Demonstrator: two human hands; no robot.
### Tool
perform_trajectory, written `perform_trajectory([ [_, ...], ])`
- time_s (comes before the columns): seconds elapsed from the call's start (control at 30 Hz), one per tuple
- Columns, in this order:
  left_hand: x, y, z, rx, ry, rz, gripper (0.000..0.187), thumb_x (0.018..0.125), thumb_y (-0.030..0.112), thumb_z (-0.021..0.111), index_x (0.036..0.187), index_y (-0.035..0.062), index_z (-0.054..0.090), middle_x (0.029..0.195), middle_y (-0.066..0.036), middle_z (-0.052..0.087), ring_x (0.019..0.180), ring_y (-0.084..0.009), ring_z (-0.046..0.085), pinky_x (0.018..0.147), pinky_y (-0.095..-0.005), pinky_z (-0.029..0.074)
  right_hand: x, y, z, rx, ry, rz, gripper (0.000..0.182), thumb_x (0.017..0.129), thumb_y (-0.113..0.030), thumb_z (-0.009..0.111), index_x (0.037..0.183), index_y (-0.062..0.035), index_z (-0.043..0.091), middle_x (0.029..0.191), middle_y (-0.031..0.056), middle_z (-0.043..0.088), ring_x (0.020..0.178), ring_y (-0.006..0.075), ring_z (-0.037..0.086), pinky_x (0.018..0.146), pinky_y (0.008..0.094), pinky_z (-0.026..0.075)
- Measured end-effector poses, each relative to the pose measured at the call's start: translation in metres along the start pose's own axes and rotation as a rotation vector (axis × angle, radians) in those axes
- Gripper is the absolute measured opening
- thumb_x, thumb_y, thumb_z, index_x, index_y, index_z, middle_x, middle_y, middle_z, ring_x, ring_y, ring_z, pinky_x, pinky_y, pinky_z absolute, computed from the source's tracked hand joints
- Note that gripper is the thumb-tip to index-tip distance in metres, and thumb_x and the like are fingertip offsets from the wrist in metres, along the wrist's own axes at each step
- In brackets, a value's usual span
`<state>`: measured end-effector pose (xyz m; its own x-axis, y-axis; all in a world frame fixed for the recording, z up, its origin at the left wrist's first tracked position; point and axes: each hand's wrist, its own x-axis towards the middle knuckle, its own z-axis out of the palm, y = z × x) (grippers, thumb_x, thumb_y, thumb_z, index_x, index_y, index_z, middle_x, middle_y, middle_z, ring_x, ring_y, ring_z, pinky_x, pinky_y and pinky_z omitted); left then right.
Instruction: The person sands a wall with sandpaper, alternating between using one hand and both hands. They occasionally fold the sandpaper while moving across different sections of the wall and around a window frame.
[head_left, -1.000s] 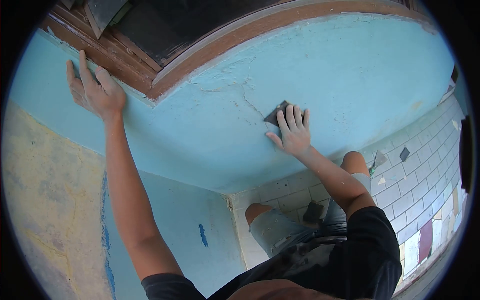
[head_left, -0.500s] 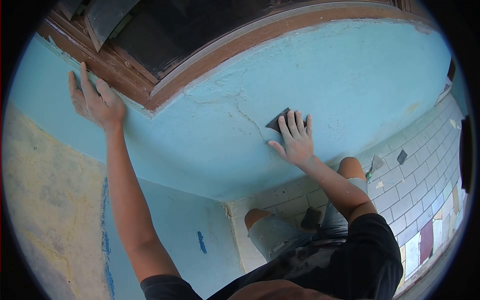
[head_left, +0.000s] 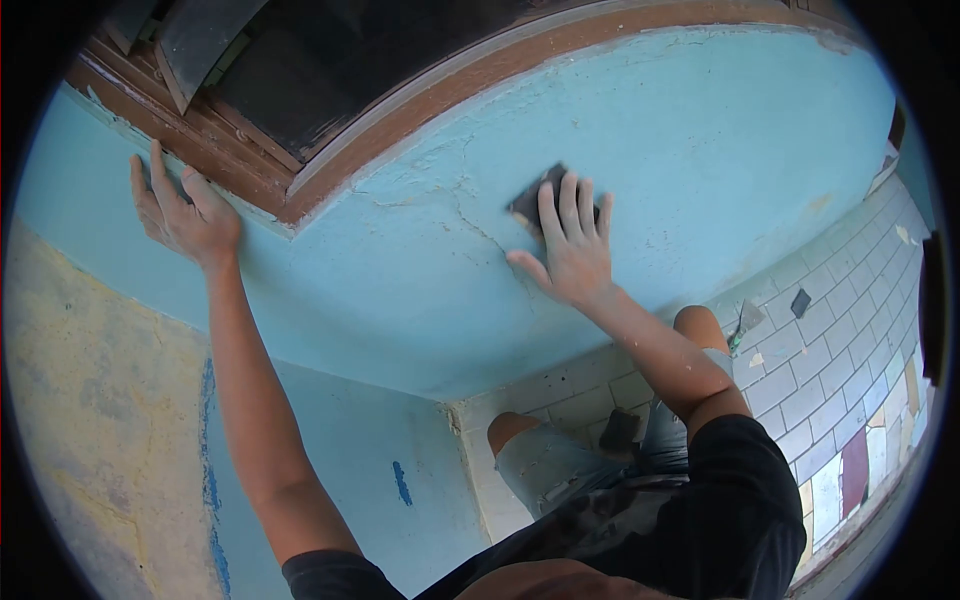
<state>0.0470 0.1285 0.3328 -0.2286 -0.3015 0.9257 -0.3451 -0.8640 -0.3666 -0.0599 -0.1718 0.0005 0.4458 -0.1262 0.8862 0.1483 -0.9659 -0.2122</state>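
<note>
My right hand (head_left: pixel 566 250) presses a dark sheet of sandpaper (head_left: pixel 530 200) flat against the light blue wall (head_left: pixel 700 150), fingers spread over it. A thin crack (head_left: pixel 470 225) in the paint runs just left of that hand. My left hand (head_left: pixel 185 215) rests flat and open on the wall at the corner of the brown wooden window frame (head_left: pixel 300 170), holding nothing.
A dark window opening (head_left: pixel 330 50) sits above the frame. Below is a tiled floor (head_left: pixel 820 380) with scattered paint chips and a scraper (head_left: pixel 745 322). My knees in grey shorts (head_left: pixel 560 460) are close to the wall. A yellowish patched wall (head_left: pixel 90 400) stands at the left.
My right hand has slid the sandpaper up and a little to the left along the wall. My left hand stays at the frame corner.
</note>
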Motion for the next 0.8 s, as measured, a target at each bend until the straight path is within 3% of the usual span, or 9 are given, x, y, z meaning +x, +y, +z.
perform_trajectory([
  [0.07, -0.001, -0.001, 0.000, 0.009, -0.017, 0.015, 0.047, 0.098, 0.021, 0.054, 0.145, 0.0167, 0.060, 0.156, -0.016, 0.047, 0.143, -0.0326, 0.044, 0.117, -0.0502, 0.030, 0.066, -0.003, -0.005, 0.035, 0.067, 0.096, 0.102, 0.097, -0.066, 0.055, 0.157, 0.0124, 0.026, 0.163, 0.0397, 0.020, 0.155, 0.0526, 0.013, 0.121, 0.0692, 0.008],
  [0.13, -0.001, 0.000, 0.000, 0.021, -0.008, 0.006, 0.048, 0.098, 0.020, 0.053, 0.145, 0.0157, 0.060, 0.156, -0.016, 0.048, 0.142, -0.0334, 0.044, 0.117, -0.0503, 0.030, 0.098, -0.003, -0.004, 0.072, 0.346, 0.047, 0.106, 0.098, -0.066, 0.053, 0.156, 0.0171, 0.019, 0.162, 0.0427, 0.016, 0.154, 0.0551, 0.011, 0.122, 0.0668, 0.009],
  [0.3, -0.015, 0.042, -0.003, -0.091, 0.028, -0.073, 0.048, 0.095, 0.017, 0.054, 0.143, 0.0139, 0.062, 0.153, -0.014, 0.051, 0.144, -0.0334, 0.042, 0.118, -0.0490, 0.028, -0.027, 0.006, 0.041, 0.033, 0.110, -0.068, 0.109, 0.097, -0.066, 0.055, 0.156, 0.0181, 0.019, 0.162, 0.0445, 0.012, 0.154, 0.0578, 0.008, 0.122, 0.0658, 0.011],
  [0.37, -0.039, 0.081, -0.010, -0.118, -0.089, 0.234, 0.047, 0.093, 0.018, 0.055, 0.139, 0.0148, 0.065, 0.153, -0.010, 0.052, 0.145, -0.0295, 0.040, 0.118, -0.0461, 0.028, -0.033, 0.014, 0.037, 0.089, -0.011, -0.037, 0.109, 0.097, -0.066, 0.055, 0.157, 0.0167, 0.018, 0.162, 0.0455, 0.010, 0.154, 0.0585, 0.007, 0.122, 0.0661, 0.011],
  [0.43, -0.073, 0.122, -0.008, -0.250, -0.234, 0.345, 0.050, 0.093, 0.031, 0.061, 0.139, 0.0114, 0.064, 0.150, -0.009, 0.054, 0.144, -0.0271, 0.040, 0.116, -0.0415, 0.029, 0.049, 0.010, -0.001, 0.044, 0.191, -0.013, 0.106, 0.097, -0.064, 0.056, 0.159, 0.0133, 0.017, 0.163, 0.0435, 0.009, 0.154, 0.0571, 0.008, 0.122, 0.0654, 0.011],
  [0.5, -0.088, 0.140, -0.001, -0.212, -0.198, 0.303, 0.051, 0.093, 0.032, 0.062, 0.139, 0.0103, 0.064, 0.148, -0.008, 0.056, 0.141, -0.0265, 0.042, 0.115, -0.0415, 0.030, 0.120, 0.013, -0.019, 0.116, 0.449, 0.024, 0.096, 0.097, -0.064, 0.055, 0.160, 0.0030, 0.029, 0.164, 0.0384, 0.021, 0.154, 0.0528, 0.020, 0.122, 0.0632, 0.017],
  [0.6, -0.093, 0.138, 0.007, -0.182, -0.107, 0.203, 0.051, 0.094, 0.037, 0.062, 0.136, 0.0085, 0.065, 0.140, -0.006, 0.059, 0.130, -0.0245, 0.048, 0.109, -0.0408, 0.034, 0.098, 0.009, -0.010, -0.020, 0.326, 0.004, 0.093, 0.097, -0.063, 0.056, 0.161, -0.0005, 0.031, 0.165, 0.0342, 0.023, 0.154, 0.0499, 0.022, 0.122, 0.0624, 0.017],
  [0.73, -0.097, 0.135, 0.005, -0.121, -0.101, 0.227, 0.046, 0.095, 0.041, 0.059, 0.128, 0.0104, 0.071, 0.125, -0.003, 0.066, 0.116, -0.0206, 0.053, 0.098, -0.0372, 0.039, -0.025, 0.008, 0.048, -0.010, 0.192, -0.154, 0.090, 0.096, -0.066, 0.056, 0.159, -0.0041, 0.038, 0.163, 0.0301, 0.032, 0.153, 0.0447, 0.029, 0.123, 0.0603, 0.017],
  [0.8, -0.095, 0.135, 0.009, -0.145, -0.109, 0.224, 0.045, 0.095, 0.040, 0.060, 0.127, 0.0096, 0.072, 0.121, -0.003, 0.067, 0.112, -0.0200, 0.055, 0.094, -0.0363, 0.040, -0.023, 0.008, 0.041, -0.021, 0.080, -0.213, 0.095, 0.097, -0.067, 0.055, 0.158, 0.0033, 0.035, 0.163, 0.0368, 0.025, 0.156, 0.0496, 0.018, 0.123, 0.0632, 0.008],
])
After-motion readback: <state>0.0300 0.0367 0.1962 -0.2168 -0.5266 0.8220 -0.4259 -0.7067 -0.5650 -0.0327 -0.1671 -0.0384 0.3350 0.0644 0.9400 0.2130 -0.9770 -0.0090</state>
